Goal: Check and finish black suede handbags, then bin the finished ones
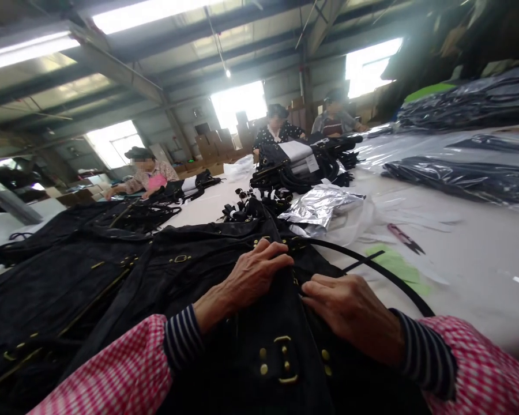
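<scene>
A black fabric article (259,323) with brass buckles, rivets and straps lies in front of me, its exact kind unclear. My left hand (253,271) is closed on a black strap at the article's upper middle, fingers bent over it. Just to the right, my right hand (350,308) pinches the article's edge beside some small brass fittings; its fingertips are partly hidden. A brass buckle (285,358) shows below both hands. From the upper edge, a thin black strap (372,262) curves away to the right, passing behind my right wrist.
Pink-handled thread snips (406,238) lie on the white table (471,259) near green paper (400,268). Crumpled silver film (320,204) and bundled black straps (257,204) sit beyond. Plastic-wrapped black goods (462,178) are at right. Several people work across the table, one at left (149,173).
</scene>
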Tool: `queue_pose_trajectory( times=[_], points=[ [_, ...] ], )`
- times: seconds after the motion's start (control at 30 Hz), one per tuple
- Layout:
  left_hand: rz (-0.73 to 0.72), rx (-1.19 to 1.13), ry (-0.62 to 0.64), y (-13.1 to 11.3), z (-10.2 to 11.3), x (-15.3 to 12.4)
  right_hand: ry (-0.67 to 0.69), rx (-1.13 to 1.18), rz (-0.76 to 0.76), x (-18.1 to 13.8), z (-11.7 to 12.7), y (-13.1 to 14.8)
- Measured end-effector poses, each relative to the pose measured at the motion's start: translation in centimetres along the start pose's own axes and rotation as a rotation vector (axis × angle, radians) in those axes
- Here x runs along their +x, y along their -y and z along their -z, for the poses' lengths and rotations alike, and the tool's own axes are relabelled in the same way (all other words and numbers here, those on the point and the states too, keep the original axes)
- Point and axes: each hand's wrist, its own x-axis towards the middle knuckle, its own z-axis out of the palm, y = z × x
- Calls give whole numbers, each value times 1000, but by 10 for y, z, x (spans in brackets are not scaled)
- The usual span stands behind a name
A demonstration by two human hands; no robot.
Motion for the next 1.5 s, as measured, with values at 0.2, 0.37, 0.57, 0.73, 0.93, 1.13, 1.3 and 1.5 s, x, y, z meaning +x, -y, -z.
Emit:
queue_pose_trajectory(
  times=[0.2,0.37,0.57,0.73,0.93,1.13,1.3,1.5],
  points=[
    [-8,-131,-216,1,-14,-9,142,358,-122,-3,21,8],
    [37,-235,-354,2,-21,-12,106,602,-336,11,33,-12],
    [-93,-155,-379,-3,-17,-15,170,642,-300,42,15,-26],
    [-257,-189,-191,-30,-3,-19,309,802,-333,55,11,-30],
    [-193,-125,-28,-44,0,-19,170,368,-132,66,14,-35],
    [-212,-202,-304,-30,5,-25,-23,18,-13,101,-5,-57],
    [-178,-218,-206,-26,26,-35,-65,36,-145,128,-25,-66],
    [-142,-155,-82,-19,25,-33,-81,29,-248,141,-34,-77]
  ],
)
